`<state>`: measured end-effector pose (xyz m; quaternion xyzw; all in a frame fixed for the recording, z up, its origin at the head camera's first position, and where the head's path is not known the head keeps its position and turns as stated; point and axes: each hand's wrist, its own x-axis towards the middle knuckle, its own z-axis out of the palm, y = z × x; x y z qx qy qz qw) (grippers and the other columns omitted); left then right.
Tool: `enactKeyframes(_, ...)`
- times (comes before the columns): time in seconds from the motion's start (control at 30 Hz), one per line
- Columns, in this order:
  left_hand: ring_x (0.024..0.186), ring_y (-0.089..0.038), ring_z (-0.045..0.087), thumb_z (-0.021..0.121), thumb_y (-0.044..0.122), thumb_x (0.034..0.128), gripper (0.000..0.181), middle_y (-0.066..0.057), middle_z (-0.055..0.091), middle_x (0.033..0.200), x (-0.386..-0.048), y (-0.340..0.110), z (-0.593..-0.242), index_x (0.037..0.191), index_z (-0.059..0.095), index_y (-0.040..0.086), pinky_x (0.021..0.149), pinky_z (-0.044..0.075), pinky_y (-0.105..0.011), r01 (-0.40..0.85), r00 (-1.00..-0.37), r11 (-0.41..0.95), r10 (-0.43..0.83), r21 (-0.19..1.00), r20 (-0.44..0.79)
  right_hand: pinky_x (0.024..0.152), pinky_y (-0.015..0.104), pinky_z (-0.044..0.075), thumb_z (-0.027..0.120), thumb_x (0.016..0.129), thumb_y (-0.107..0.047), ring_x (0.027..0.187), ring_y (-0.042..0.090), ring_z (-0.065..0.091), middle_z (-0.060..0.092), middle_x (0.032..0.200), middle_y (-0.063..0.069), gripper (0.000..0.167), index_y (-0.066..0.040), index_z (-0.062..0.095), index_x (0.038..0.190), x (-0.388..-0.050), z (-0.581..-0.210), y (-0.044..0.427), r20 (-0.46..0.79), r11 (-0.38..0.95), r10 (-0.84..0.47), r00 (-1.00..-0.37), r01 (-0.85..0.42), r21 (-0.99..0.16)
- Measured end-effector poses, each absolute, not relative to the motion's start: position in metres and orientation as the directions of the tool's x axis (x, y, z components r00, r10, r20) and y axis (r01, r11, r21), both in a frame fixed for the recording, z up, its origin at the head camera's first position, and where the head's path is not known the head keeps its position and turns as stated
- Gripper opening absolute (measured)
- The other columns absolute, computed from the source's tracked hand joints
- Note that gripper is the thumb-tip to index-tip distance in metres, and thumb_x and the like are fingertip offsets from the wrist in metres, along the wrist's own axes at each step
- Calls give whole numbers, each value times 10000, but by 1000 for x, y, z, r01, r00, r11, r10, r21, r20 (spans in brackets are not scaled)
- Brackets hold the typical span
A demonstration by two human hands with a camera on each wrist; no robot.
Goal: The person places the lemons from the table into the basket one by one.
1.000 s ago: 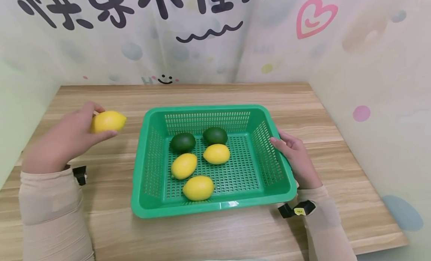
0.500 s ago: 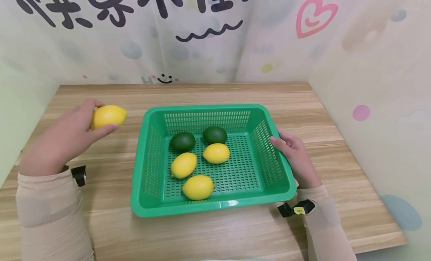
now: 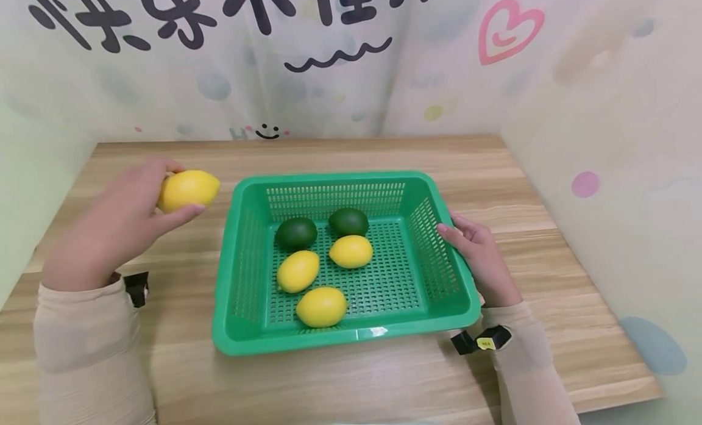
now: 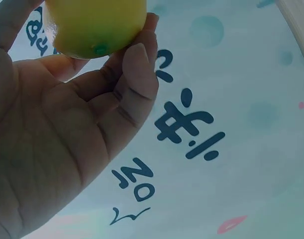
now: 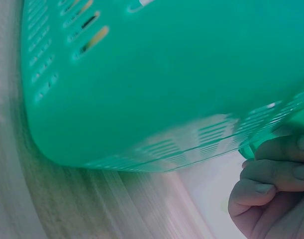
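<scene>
My left hand (image 3: 123, 214) grips a yellow lemon (image 3: 191, 191) above the table, left of a green plastic basket (image 3: 223, 272). In the left wrist view, the thumb and fingers wrap the sides of that lemon (image 4: 94, 27), its green stem end toward the camera. On the basket's right rim, my right hand (image 3: 485, 257) pinches the edge, thumb on top and fingers underneath outside. Inside the basket lie three lemons, one at the front (image 3: 322, 307), and two dark green lemon-shaped fruits, one at the back left (image 3: 296, 233). The right wrist view shows curled fingers (image 5: 251, 191) beside the basket wall.
The basket stands on a wood-grain table (image 3: 351, 382). Behind it rises a pale printed backdrop (image 3: 351, 96) with dark lettering and a pink heart. Side walls flank the table left and right. A small black device (image 3: 482, 339) is strapped at each wrist.
My left hand with the lemon has shifted slightly right, toward the basket. The right hand stays on the rim, and the basket with its fruit has not visibly moved.
</scene>
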<state>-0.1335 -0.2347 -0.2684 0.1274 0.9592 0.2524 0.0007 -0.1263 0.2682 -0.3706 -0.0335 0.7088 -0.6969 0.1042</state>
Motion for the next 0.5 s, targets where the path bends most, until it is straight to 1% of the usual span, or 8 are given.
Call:
enactKeyframes(0.07, 967, -352, 504, 733, 177, 965, 542, -208, 570, 1145, -132, -230, -269, 1382, 472, -51, 794, 390, -463, 276, -960, 829, 264, 486, 94, 731, 443, 616, 581, 1071, -247, 893, 289, 769, 708, 1176, 248, 579, -17, 399, 1570, -127, -372, 268, -108, 31, -200, -974, 103, -994)
enactKeyframes(0.13, 963, -341, 515, 747, 179, 957, 539, -196, 577, 1138, -130, -226, -269, 1371, 483, -41, 788, 398, -454, 303, -952, 823, 281, 480, 119, 725, 440, 617, 581, 1071, -257, 887, 291, 769, 709, 1171, 250, 578, -25, 405, 1570, -127, -372, 267, -110, 39, -199, -974, 104, -994)
enactKeyframes(0.3, 1000, -354, 515, 754, 191, 957, 555, -193, 572, 1169, -126, -219, -265, 1385, 477, -26, 835, 416, -494, 320, -947, 816, 296, 481, 128, 716, 439, 616, 580, 1071, -266, 886, 295, 769, 712, 1165, 250, 584, -31, 399, 1574, -128, -372, 267, -103, 41, -196, -975, 97, -994)
enactKeyframes(0.5, 1020, -376, 509, 751, 175, 956, 557, -210, 568, 1178, -124, -215, -261, 1385, 470, -46, 862, 428, -523, 326, -944, 817, 305, 476, 124, 718, 436, 616, 572, 1075, -254, 886, 289, 770, 719, 1158, 238, 577, -27, 396, 1575, -127, -372, 268, -107, 28, -199, -974, 104, -994)
